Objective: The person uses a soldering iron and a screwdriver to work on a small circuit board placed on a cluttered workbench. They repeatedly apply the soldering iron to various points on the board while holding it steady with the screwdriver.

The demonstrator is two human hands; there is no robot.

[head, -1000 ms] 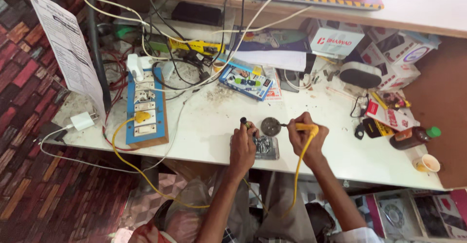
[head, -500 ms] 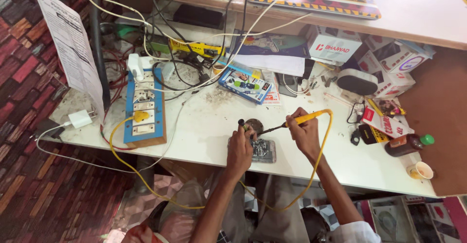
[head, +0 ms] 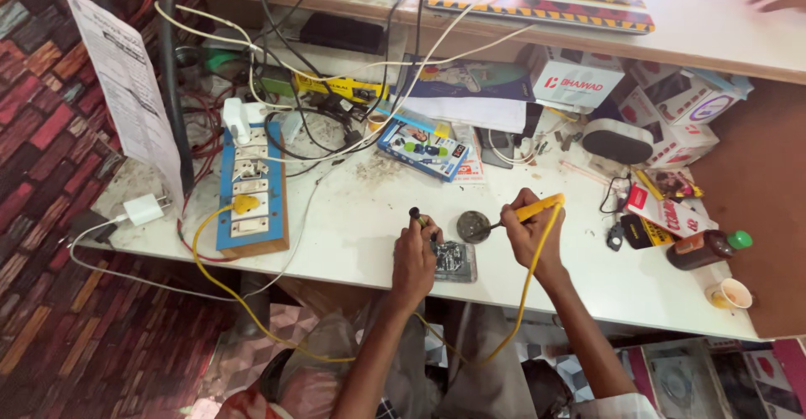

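Switch board (head: 250, 205) at far left, its yellow cord (head: 220, 276) trailing under my arms. My left hand (head: 414, 259) pinches a dark tool on the circuit board (head: 455, 261), desk (head: 353, 226) centre. My right hand (head: 527, 233) grips the yellow soldering iron (head: 519, 216), tip in the round tin (head: 472, 226). Risk: cord snags, iron jerks, burns fingers.

My right hand (head: 527, 233) grips an iron (head: 537, 210) with a glossy yellow plastic handle and a thin metal tip. Left of it, my left hand (head: 415, 259) rests on a board (head: 454, 261) of dull grey metal parts. Between them sits a round matt metal tin (head: 473, 226). The table (head: 353, 226) under it is smooth white laminate, scuffed and dusty.
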